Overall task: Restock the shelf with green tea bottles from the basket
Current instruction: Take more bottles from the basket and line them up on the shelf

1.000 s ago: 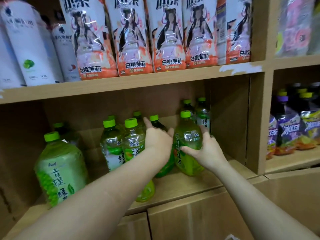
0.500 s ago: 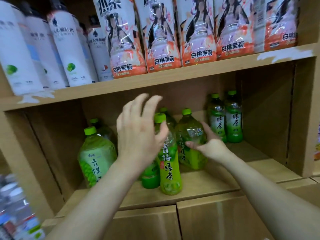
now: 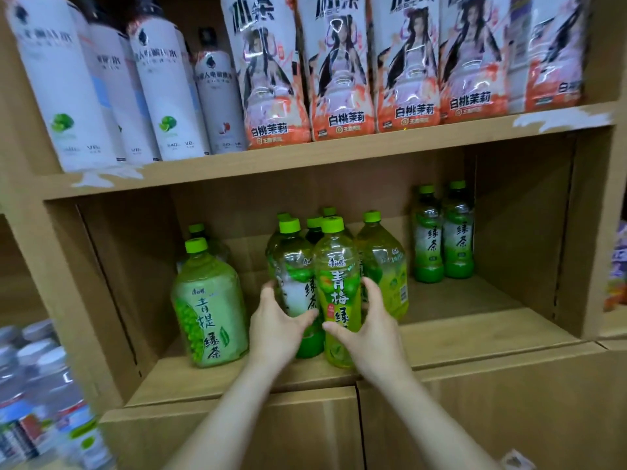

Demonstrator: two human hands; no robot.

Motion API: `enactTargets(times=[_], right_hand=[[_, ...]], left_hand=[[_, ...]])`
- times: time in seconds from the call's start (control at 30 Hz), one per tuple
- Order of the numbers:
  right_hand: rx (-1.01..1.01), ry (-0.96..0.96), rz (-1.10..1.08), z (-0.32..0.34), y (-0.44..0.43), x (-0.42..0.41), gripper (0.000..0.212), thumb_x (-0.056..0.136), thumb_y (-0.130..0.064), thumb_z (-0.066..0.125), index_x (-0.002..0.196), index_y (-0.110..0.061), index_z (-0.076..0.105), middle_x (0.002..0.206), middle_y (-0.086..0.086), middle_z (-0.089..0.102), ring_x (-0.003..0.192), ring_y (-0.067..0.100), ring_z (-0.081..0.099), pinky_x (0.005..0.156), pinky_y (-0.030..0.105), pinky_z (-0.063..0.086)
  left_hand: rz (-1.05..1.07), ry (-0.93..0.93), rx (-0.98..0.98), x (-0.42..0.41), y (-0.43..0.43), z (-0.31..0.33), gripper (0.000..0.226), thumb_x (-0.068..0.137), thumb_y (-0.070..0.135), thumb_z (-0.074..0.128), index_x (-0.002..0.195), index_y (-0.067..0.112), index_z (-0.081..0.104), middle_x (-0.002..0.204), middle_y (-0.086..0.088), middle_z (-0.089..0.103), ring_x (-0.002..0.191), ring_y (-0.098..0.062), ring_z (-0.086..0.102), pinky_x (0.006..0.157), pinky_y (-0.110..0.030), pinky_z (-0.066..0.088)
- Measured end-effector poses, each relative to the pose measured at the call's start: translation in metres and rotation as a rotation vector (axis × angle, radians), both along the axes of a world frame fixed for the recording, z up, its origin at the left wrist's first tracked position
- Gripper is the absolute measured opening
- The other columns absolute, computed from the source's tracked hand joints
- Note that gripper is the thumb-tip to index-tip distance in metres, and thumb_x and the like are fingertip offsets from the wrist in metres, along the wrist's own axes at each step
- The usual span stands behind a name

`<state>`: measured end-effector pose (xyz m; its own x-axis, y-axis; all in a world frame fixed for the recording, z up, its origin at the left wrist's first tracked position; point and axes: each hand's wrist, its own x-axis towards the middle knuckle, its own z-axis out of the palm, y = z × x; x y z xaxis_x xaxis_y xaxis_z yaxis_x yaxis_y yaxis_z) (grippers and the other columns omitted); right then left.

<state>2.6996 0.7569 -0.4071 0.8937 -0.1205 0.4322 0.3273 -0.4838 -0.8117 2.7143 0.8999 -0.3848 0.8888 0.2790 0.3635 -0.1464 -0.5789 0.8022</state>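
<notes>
Green tea bottles (image 3: 334,252) crowd the middle of the shelf (image 3: 475,320) in a tight cluster, and two of them are in hand. Left grip (image 3: 276,334) wraps the white-label bottle (image 3: 295,283) low down, w/ thumb across the front and fingers round the far side. Right grip (image 3: 371,334) has the plum tea bottle (image 3: 336,293) the same way, thumb in front, fingers curled behind. Both bottles are upright, bases seemingly on the board near its front edge, touching each other between the two grips. Basket isn't in view.

Prob. the step is squaring these two into the row. Risks, as I judge them:

- More bottles stand directly behind both grips, and a rear bottle (image 3: 386,266) sits just beyond the right grip's fingers. Shove back too hard & the ones behind could topple.
- Both holds are low on tall, narrow bottles, so a fast push could tip the tops fwd and off the edge.
- Big bottle (image 3: 210,300) stands just outside the left grip. A sideways slide that way would bump it.
- Two small bottles (image 3: 441,239), well past the right grip, look out of harm's way.
</notes>
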Motion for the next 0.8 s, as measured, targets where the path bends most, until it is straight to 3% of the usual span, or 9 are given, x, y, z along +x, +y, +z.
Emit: enactTargets(times=[0.1, 0.2, 0.27, 0.33, 0.47, 0.6, 0.8], right_hand=[[0.02, 0.022, -0.015, -0.002, -0.012, 0.001, 0.093, 0.068, -0.035, 0.083, 0.142, -0.027, 0.028, 0.123, 0.005, 0.063, 0.115, 0.024, 0.057, 0.092, 0.034, 0.048], [0.036, 0.049, -0.006, -0.001, -0.04, 0.002, 0.092, 0.068, -0.031, 0.084, 0.142, -0.031, 0.029, 0.128, 0.003, 0.059, 0.121, 0.024, 0.053, 0.099, 0.041, 0.046], [0.038, 0.054, 0.011, 0.001, -0.065, 0.0, 0.09, 0.068, -0.026, 0.083, 0.14, -0.031, 0.03, 0.129, -0.002, 0.059, 0.121, 0.02, 0.052, 0.101, 0.045, 0.045], [0.044, 0.073, 0.002, 0.002, -0.093, -0.003, 0.088, 0.07, -0.021, 0.082, 0.142, -0.028, 0.03, 0.131, -0.003, 0.057, 0.122, 0.017, 0.051, 0.104, 0.045, 0.043], [0.027, 0.077, -0.126, 0.005, -0.144, -0.006, 0.089, 0.072, -0.021, 0.08, 0.144, -0.025, 0.027, 0.138, 0.004, 0.05, 0.129, 0.022, 0.044, 0.106, 0.048, 0.04], [-0.05, 0.017, -0.303, 0.007, -0.175, -0.006, 0.08, 0.076, -0.016, 0.078, 0.142, -0.018, 0.033, 0.128, 0.005, 0.06, 0.118, 0.026, 0.055, 0.087, 0.025, 0.039], [-0.062, -0.008, -0.444, -0.007, -0.194, 0.003, 0.075, 0.082, -0.026, 0.072, 0.144, -0.014, 0.032, 0.128, 0.014, 0.06, 0.117, 0.033, 0.057, 0.091, 0.038, 0.046]], left_hand=[[-0.096, -0.021, -0.047, -0.007, 0.006, -0.001, 0.069, 0.068, 0.026, 0.084, 0.124, 0.016, 0.045, 0.115, 0.008, 0.061, 0.105, -0.006, 0.054, 0.094, -0.027, 0.044], [-0.285, 0.027, -0.15, -0.014, 0.011, -0.001, 0.072, 0.068, 0.017, 0.084, 0.128, 0.024, 0.045, 0.118, 0.006, 0.064, 0.111, -0.01, 0.059, 0.099, -0.04, 0.048], [-0.363, 0.079, -0.151, -0.021, 0.008, 0.001, 0.08, 0.07, 0.018, 0.082, 0.136, 0.03, 0.038, 0.125, 0.008, 0.058, 0.116, -0.01, 0.053, 0.102, -0.039, 0.044], [-0.364, 0.114, -0.044, -0.028, -0.004, 0.001, 0.086, 0.068, 0.026, 0.083, 0.137, 0.034, 0.031, 0.126, 0.013, 0.055, 0.116, -0.012, 0.053, 0.1, -0.037, 0.045], [-0.219, 0.044, 0.227, -0.037, -0.042, 0.002, 0.081, 0.059, 0.04, 0.087, 0.12, 0.036, 0.034, 0.117, 0.009, 0.062, 0.106, -0.018, 0.061, 0.087, -0.033, 0.052], [-0.262, -0.008, 0.229, -0.029, -0.091, -0.005, 0.084, 0.064, 0.04, 0.084, 0.13, 0.03, 0.033, 0.117, 0.008, 0.065, 0.103, -0.017, 0.063, 0.084, -0.027, 0.049], [-0.303, -0.018, 0.245, 0.003, -0.167, -0.016, 0.078, 0.075, 0.044, 0.074, 0.135, 0.023, 0.028, 0.114, 0.0, 0.064, 0.099, -0.025, 0.062, 0.074, -0.029, 0.047]])
